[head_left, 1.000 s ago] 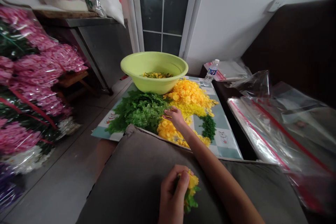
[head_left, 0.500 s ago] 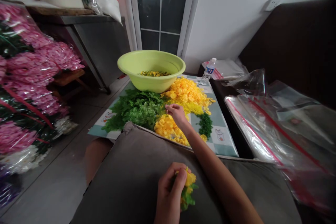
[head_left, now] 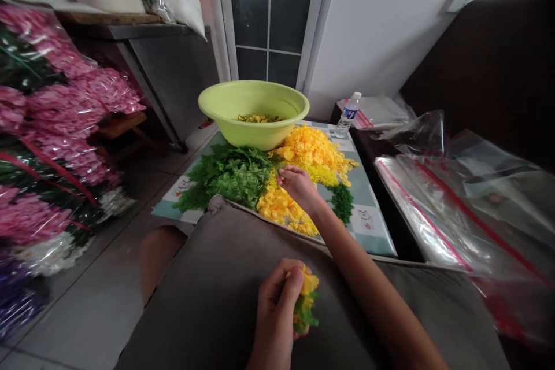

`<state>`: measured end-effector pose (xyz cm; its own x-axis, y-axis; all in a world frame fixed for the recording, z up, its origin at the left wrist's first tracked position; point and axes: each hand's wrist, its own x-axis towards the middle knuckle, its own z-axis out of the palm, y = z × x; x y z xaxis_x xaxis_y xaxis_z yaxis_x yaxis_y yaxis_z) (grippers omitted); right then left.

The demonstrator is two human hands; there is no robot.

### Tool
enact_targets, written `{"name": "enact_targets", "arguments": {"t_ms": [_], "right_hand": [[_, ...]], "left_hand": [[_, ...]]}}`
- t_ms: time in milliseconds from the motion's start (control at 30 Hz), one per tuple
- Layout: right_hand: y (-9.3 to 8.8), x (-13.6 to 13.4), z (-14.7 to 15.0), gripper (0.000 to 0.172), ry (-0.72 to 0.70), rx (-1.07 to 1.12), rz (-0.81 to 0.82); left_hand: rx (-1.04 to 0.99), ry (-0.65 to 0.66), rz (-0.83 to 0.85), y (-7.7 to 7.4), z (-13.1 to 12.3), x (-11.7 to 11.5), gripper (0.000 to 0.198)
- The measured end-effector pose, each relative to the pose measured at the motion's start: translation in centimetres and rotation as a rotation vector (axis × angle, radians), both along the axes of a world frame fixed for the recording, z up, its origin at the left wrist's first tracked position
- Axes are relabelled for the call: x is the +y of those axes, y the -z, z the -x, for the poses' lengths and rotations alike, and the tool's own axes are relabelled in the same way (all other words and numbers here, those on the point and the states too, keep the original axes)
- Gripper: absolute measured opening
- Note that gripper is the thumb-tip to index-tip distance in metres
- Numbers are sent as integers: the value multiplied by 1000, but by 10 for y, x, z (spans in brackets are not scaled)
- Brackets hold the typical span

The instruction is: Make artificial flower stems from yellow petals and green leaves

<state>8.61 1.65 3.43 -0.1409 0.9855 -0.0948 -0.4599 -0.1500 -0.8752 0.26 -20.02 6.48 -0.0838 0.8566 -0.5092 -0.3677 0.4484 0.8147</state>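
Note:
My left hand (head_left: 280, 300) is closed over the grey cushion on my lap. Between its thumb and fingers is an artificial yellow flower with green leaves (head_left: 309, 295). Further off, my right hand (head_left: 300, 186) hovers at the meeting of the heaps, its fingertips pinched together; anything between them is too small to make out. Left of it lies a pile of green artificial leaves (head_left: 236, 176). Orange-yellow petals (head_left: 314, 147) are heaped behind it, and more yellow petals (head_left: 281, 208) lie in front. A small dark green bunch (head_left: 341, 202) sits to the right.
A light green basin (head_left: 251, 139) with yellow-green pieces inside stands at the table's far end. A water bottle (head_left: 348, 113) is at the back right corner. Clear plastic bags (head_left: 425, 202) cover the right side. Wrapped pink flowers (head_left: 82, 98) fill the left. The cushion (head_left: 208, 295) spans my lap.
My right hand has shifted slightly, staying over the heaps with its fingers pinched. My left hand still holds the yellow flower, turned a little. The whole view has moved slightly.

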Motion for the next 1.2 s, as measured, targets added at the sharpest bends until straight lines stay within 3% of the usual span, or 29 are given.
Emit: {"name": "enact_targets", "arguments": {"t_ms": [167, 233, 333, 400, 567, 833, 1200], "right_hand": [[-26, -60, -9, 46, -72, 121, 30], [-35, -87, -15, 42, -108, 137, 32], [-47, -118, -25, 23, -173, 135, 6], [-54, -133, -32, 13, -194, 113, -9], [-67, -151, -39, 9, -273, 36, -27], [-74, -159, -36, 9, -452, 9, 10], [-77, -161, -44, 9, -472, -197, -35]], "left_hand": [[108, -281, -289, 4, 7, -3, 33], [175, -385, -455, 5, 9, -4, 29], [246, -452, -636, 2, 9, -4, 21], [281, -429, -662, -2, 9, -3, 17], [353, -301, -636, -5, 11, -2, 15], [400, -94, -845, -3, 17, 3, 13], [380, -64, -827, 1, 15, 4, 18]]}}
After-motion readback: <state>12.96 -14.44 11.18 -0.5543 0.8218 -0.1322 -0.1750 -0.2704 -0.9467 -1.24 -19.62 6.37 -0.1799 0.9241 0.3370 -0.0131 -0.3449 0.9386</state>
